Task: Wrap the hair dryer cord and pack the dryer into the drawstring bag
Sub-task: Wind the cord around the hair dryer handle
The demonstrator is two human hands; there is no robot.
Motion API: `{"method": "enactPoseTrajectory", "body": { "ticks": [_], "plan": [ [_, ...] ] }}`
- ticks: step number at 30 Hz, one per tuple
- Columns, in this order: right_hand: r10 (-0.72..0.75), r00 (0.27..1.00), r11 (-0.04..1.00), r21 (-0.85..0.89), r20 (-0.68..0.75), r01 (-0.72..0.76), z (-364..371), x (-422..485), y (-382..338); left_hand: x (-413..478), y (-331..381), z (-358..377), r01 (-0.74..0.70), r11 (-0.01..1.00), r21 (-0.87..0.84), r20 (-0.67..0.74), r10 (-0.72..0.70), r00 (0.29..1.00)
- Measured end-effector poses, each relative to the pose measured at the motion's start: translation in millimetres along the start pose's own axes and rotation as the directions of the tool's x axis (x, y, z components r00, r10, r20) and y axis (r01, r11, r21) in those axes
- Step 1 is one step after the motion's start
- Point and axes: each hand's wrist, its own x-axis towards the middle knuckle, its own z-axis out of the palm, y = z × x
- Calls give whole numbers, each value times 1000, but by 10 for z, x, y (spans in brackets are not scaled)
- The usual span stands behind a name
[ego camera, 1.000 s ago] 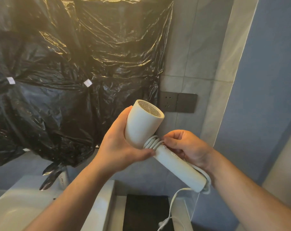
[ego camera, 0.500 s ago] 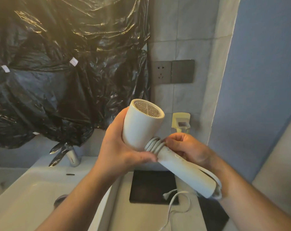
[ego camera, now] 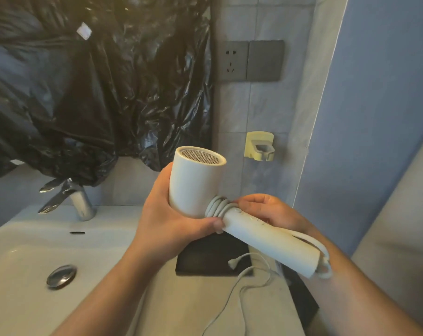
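The fingertips [ego camera: 238,204] of the right hand [ego camera: 273,212] are curled and pinch the cord [ego camera: 217,206] against the top of the handle, where several turns lie wound tight just beside the barrel. The left hand [ego camera: 167,214] is wrapped around the barrel of the hair dryer [ego camera: 196,185], thumb pressed under the coil. It holds the unit in the air above the counter [ego camera: 186,309], intake mesh upward, handle slanting down to the right. Assessment: the dryer is a rigid, smooth plastic shell, likely light enough for one hand but somewhat slippery. The barrel is the sound place to hold, since that leaves the handle free for winding. The cord is soft yet springy, and the turns are judged liable to loosen if the pinch lets go, so tension belongs at the coil. A loop runs from the handle's base up behind the right wrist, where its path is hidden. The loose length trails onto the counter and ends at what appears to be the plug [ego camera: 233,263], which is blurred. A dark flat item [ego camera: 210,260] lies beneath the dryer; whether it is the drawstring bag cannot be told. The right palm and the left fingers behind the barrel are out of sight. The basin [ego camera: 24,263] is cut off at the left edge.
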Motion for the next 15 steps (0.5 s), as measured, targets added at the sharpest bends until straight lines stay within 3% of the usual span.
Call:
{"method": "enactPoseTrajectory", "body": {
  "ticks": [6, 8, 9, 11, 13, 15],
  "plan": [
    [-75, 982, 993, 76, -175, 90, 199, 56, 652, -467, -450, -48, -38, 996, -80, -38, 35, 999],
    [-120, 986, 974, 180, -117, 140, 289, 34, 908, -642, -577, -38, -56, 993, -99, -63, 50, 997],
    [-146, 987, 927, 340, -67, 160, 306, 42, 1058, -720, -637, -30, -68, 991, -116, -73, 60, 996],
    [-273, 955, 737, 662, 112, 133, 364, 32, 1316, -884, -719, -5, -93, 984, -149, -110, 77, 991],
    [-452, 873, 661, 726, 184, 189, 459, -26, 1503, -1054, -759, 22, -124, 978, -167, -155, 98, 983],
    [-485, 868, 670, 683, 108, 290, 550, -118, 1617, -1221, -758, 31, -140, 975, -174, -194, 106, 975]
  ]
}}
